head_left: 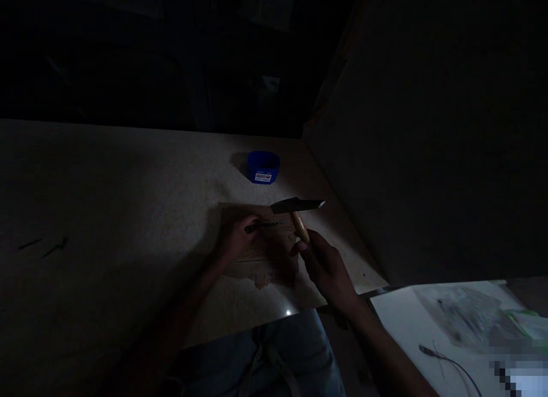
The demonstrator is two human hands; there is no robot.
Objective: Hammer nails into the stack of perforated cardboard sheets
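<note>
My right hand [329,265] is closed around the wooden handle of a hammer [301,225]. The hammer's dark metal head is raised over the right side of a torn brown cardboard piece [246,253] on the tabletop. On the cardboard, my left hand [238,237] pinches a short, dark, thin rod-like piece [269,224] that points to the right. Dim light hides the exact kind of this piece. A gap separates the hammer head from it.
Behind the cardboard stands a blue plastic tub [263,167] with a white label. Two thin dark pieces [55,247] lie at the table's left. A wall [428,174] borders the right side. A lower white surface [402,328] holds a clear plastic bag [462,317] and a cable [449,360].
</note>
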